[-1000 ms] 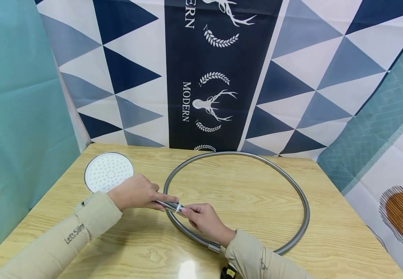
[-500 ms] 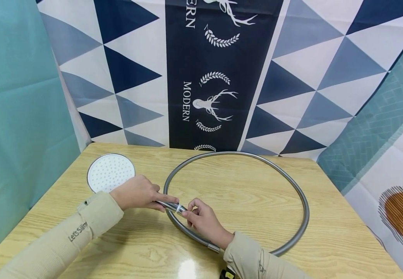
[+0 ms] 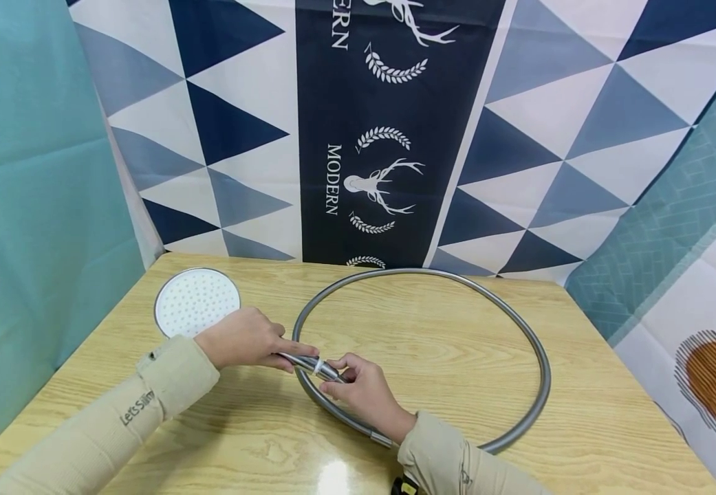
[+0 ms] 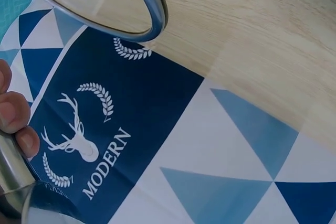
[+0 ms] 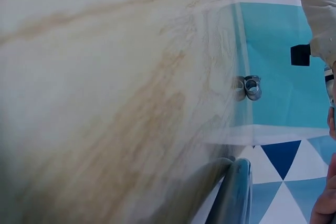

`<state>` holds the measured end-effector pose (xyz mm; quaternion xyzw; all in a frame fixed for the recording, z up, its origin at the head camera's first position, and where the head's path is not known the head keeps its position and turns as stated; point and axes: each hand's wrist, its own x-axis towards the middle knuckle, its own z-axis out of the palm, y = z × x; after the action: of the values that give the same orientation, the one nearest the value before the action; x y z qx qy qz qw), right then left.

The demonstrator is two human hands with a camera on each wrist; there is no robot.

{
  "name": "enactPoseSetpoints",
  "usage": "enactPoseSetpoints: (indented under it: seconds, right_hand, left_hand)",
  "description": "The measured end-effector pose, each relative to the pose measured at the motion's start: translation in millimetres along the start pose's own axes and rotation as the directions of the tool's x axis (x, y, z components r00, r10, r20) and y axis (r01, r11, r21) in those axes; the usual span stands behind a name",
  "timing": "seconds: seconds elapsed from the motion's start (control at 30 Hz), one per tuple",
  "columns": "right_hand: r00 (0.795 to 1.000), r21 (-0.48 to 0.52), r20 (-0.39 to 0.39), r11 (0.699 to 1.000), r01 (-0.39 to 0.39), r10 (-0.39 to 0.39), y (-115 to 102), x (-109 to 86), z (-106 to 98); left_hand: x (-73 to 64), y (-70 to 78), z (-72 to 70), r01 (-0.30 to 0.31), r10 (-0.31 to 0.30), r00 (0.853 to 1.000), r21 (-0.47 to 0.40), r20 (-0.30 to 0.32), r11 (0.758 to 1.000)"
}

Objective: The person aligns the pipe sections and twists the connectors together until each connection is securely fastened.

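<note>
My left hand (image 3: 243,338) grips the handle (image 3: 299,361) of a chrome shower head (image 3: 197,302) with a white, dotted face, seen at the left of the head view. A white ring (image 3: 318,366) shows near the handle's end. Just beyond it, my right hand (image 3: 366,392) pinches a metal connector (image 3: 331,373) between thumb and fingers, lined up with the handle. Below the right fingers runs a grey metal shower hose (image 3: 543,364), looped on the table. In the left wrist view, curled fingers (image 4: 14,111) sit by a chrome tube (image 4: 13,169) at the lower left.
A metal hose end (image 3: 380,438) lies on the wooden table (image 3: 258,440) near the right wrist. Patterned cloth (image 3: 370,137) hangs behind the table, and teal cloth (image 3: 36,206) along its left side. A small black and yellow object (image 3: 404,485) shows by the right sleeve.
My right fingers lifted away from the connector half a second ago and now close around it again, slightly further back, so more of its metal shows. The left hand keeps its grip.
</note>
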<state>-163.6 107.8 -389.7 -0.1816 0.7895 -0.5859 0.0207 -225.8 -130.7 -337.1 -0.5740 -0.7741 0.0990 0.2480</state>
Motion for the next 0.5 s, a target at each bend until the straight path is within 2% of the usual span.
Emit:
enactPoseSetpoints:
  seconds: [0.3,0.5]
  right_hand:
    - [0.999,0.027,-0.017,0.999,-0.033,0.033,-1.3,-0.1,-1.6]
    - [0.999,0.027,-0.015,0.999,-0.041,0.042,-2.8,-0.3,-2.0]
  left_hand:
    - [1.1,-0.5,-5.6,0.007,-0.006,0.999,-0.028,0.042,1.0]
    - [0.0,0.0,-7.7,0.01,-0.009,0.999,-0.039,0.035,0.999]
